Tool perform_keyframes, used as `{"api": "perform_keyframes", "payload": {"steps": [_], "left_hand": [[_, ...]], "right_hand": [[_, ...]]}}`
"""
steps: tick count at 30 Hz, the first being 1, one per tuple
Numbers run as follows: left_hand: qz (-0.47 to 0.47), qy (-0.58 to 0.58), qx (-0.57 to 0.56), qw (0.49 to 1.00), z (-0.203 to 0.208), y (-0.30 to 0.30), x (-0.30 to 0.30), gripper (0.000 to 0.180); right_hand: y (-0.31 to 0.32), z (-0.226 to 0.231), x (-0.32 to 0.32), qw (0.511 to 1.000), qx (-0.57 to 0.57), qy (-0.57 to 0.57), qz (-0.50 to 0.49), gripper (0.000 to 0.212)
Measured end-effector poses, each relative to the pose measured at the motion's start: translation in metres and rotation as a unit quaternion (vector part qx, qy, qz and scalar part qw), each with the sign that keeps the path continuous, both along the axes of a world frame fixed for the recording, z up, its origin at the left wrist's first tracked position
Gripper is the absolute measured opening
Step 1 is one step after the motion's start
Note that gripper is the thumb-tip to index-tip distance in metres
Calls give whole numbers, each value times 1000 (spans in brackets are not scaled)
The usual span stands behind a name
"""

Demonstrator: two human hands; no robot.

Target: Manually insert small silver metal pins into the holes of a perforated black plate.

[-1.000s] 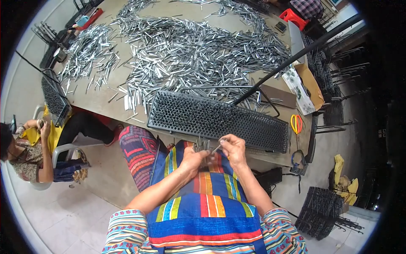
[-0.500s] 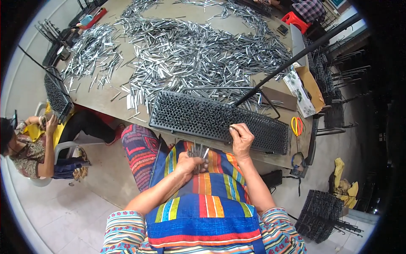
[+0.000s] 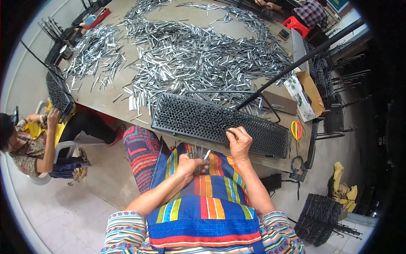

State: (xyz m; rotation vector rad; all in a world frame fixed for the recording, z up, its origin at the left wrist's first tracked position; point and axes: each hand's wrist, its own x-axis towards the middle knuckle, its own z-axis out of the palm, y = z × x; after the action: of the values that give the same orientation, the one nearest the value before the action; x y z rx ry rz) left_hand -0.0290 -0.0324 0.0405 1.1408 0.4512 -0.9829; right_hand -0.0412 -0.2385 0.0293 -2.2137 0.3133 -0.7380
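A long black rack (image 3: 190,117) with rows of round holes lies tilted along the near edge of the table. Over its lower edge, right of the middle, my right hand (image 3: 240,143) has thumb and fingertips pinched together; what they hold, if anything, is too small to tell. Lower and to the left, above my striped apron (image 3: 203,207), my left hand (image 3: 190,165) is closed around a bundle of thin metal strips (image 3: 194,152), their ends standing up. Beyond the rack spreads a large heap of loose silvery strips (image 3: 203,55).
Orange-handled scissors (image 3: 297,130) and an open cardboard box (image 3: 311,95) are at the table's right. A black bar (image 3: 296,65) slants above the rack. A co-worker (image 3: 31,144) sits at the left with another black rack (image 3: 59,95). Stacked black racks (image 3: 317,218) stand lower right.
My right hand has shifted slightly left along the rack, fingertips still pinched. The left hand keeps the bundle in nearly the same place. The whole view has moved a little.
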Motion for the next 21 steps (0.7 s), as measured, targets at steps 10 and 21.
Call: {"api": "perform_keyframes", "payload": {"steps": [10,21], "left_hand": [[16,31,-40,999,-7,2,-1,11],[69,24,-50,996,-6,-2,1,12]], "right_hand": [[7,1,0,1000,8,23,1,10],[4,0,-4,999,37,39,5,11]]}}
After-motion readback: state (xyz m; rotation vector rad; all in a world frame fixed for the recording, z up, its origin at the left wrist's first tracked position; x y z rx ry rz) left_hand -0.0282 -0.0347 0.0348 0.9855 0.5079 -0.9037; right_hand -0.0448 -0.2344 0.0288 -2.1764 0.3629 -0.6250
